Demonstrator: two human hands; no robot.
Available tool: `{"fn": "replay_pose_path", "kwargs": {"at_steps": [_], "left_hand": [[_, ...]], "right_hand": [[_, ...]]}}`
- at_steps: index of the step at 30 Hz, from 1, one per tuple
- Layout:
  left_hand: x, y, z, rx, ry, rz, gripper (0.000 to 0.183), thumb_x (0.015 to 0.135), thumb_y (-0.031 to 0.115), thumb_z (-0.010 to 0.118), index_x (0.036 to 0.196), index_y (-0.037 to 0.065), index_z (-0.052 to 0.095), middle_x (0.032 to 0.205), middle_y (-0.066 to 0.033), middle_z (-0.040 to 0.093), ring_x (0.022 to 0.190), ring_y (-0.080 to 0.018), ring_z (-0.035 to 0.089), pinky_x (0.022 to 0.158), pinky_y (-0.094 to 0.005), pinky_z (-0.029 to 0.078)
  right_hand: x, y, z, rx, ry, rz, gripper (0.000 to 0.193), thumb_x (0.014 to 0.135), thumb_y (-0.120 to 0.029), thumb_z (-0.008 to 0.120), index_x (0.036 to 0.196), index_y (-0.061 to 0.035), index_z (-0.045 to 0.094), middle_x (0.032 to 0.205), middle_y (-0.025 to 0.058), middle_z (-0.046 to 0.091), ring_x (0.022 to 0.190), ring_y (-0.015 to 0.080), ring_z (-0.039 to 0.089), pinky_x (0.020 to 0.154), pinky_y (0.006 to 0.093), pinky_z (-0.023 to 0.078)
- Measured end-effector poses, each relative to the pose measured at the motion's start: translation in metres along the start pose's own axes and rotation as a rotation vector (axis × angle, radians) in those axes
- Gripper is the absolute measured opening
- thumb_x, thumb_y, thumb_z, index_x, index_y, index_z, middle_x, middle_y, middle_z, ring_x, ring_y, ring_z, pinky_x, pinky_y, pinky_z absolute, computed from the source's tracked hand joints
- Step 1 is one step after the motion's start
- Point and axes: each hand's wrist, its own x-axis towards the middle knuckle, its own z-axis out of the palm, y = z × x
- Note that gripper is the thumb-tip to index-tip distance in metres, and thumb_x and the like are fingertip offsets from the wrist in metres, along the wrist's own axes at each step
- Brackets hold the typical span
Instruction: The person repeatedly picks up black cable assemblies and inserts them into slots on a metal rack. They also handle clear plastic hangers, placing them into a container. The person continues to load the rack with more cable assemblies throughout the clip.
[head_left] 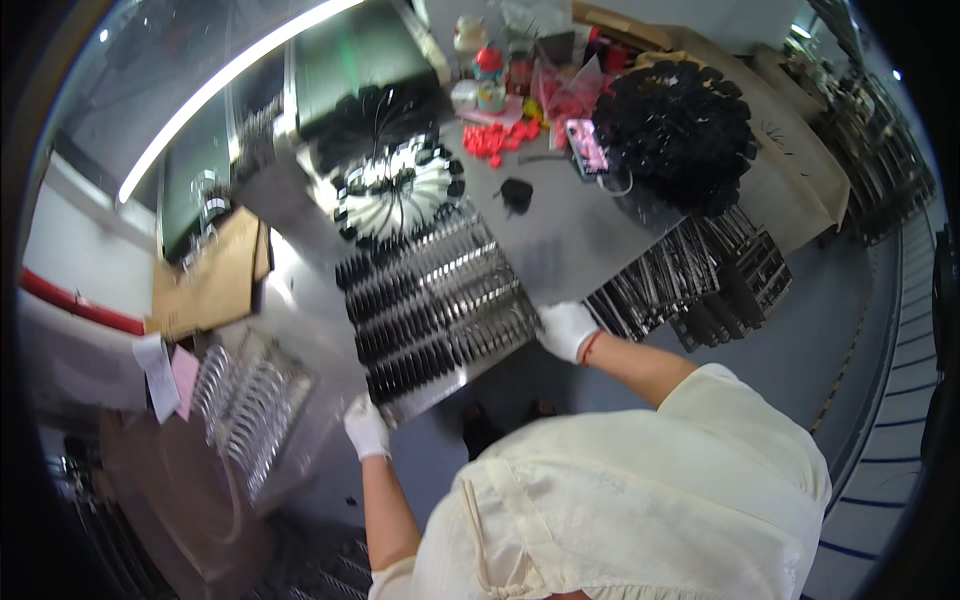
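Note:
Both my hands wear white gloves. A metal rack (440, 310) with several rows of small black pieces lies tilted across the table edge in front of me. My left hand (367, 428) is closed on its near left corner. At the rack's right end, my right hand (567, 331) grips the other near corner, with its fingertips partly hidden. Just beyond the rack sits a bunch of black-tipped pieces (400, 190) fanned out on the shiny metal table. A small black piece (515, 195) lies on the table to the right of them.
A large heap of black pieces (675, 130) stands at the far right, beside a phone (587, 148) and red pieces (495, 140). More racks (660, 280) are stacked at right. Clear coiled pieces (255, 400) and cardboard (210, 275) lie left. A green conveyor belt (365, 60) runs behind.

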Motion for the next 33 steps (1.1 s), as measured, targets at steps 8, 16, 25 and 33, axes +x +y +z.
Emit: {"fn": "replay_pose_path", "kwargs": {"at_steps": [8,16,25,33], "left_hand": [[-0.009,-0.002,0.011,0.738,-0.050,0.326,0.027,0.088,0.015,0.068,0.114,0.009,0.071,0.097,-0.0230,0.073,0.092,-0.0420,0.070,0.080,-0.0447,0.057],[-0.001,-0.001,0.004,0.796,-0.021,0.394,0.020,0.086,0.020,0.073,0.103,0.009,0.075,0.091,-0.0205,0.073,0.092,-0.0415,0.071,0.077,-0.0441,0.056],[0.003,0.005,-0.005,0.609,-0.106,0.349,0.073,0.078,0.016,0.084,0.144,0.012,0.054,0.120,-0.0146,0.074,0.107,-0.0298,0.073,0.092,-0.0359,0.056],[0.042,-0.026,-0.010,0.772,-0.322,0.433,0.090,0.082,0.015,0.076,0.157,0.009,0.026,0.123,-0.0210,0.070,0.109,-0.0410,0.069,0.089,-0.0452,0.056]], "right_hand": [[0.085,0.069,-0.053,-0.057,-0.369,-0.292,0.031,0.083,-0.033,0.065,0.103,-0.0126,0.079,0.095,0.0149,0.077,0.095,0.0363,0.073,0.088,0.0451,0.057],[0.337,0.089,-0.058,0.229,0.315,0.482,0.039,0.086,-0.045,0.072,0.103,-0.0106,0.077,0.106,0.0189,0.074,0.103,0.0390,0.071,0.088,0.0502,0.056],[0.374,0.079,-0.030,0.240,0.206,0.584,0.030,0.089,-0.023,0.069,0.116,-0.0093,0.071,0.118,0.0159,0.074,0.114,0.0361,0.069,0.092,0.0485,0.056],[0.174,0.012,-0.089,1.058,0.472,0.157,0.026,0.100,-0.028,0.067,0.112,-0.0054,0.068,0.078,0.0070,0.067,0.065,0.0130,0.062,0.063,0.0296,0.051]]}}
